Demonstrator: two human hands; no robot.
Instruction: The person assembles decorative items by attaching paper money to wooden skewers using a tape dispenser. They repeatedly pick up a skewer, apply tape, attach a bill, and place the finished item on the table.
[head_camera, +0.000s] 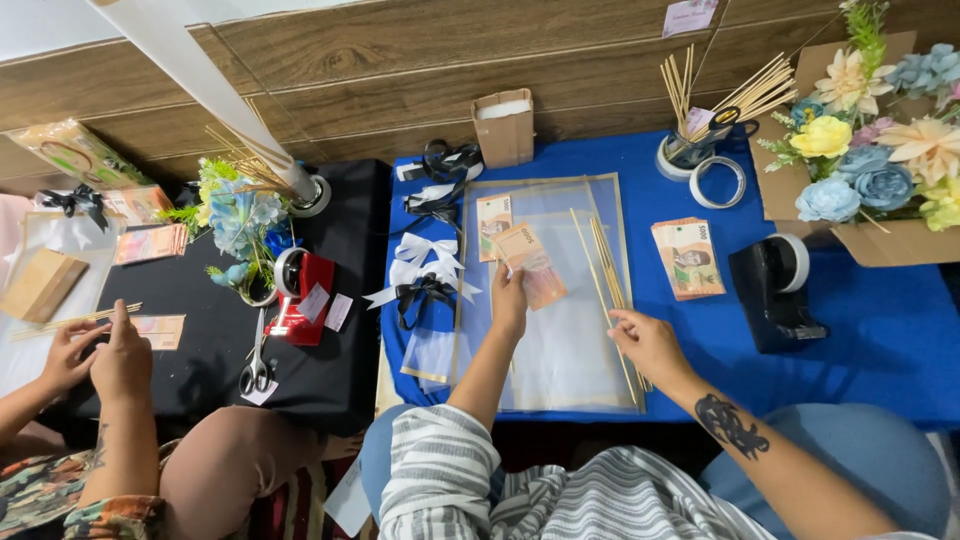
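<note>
My left hand (510, 300) pinches a banknote (533, 262) by its lower left corner, note sticking up and right from my fingers, over the clear sheet (560, 340) on the blue cloth (880, 330). My right hand (645, 340) is loosely open, fingertips touching thin sticks (607, 265) lying on the sheet's right side. Another note (493, 226) lies flat just left of mine. A note stack (688, 258) sits well right.
</note>
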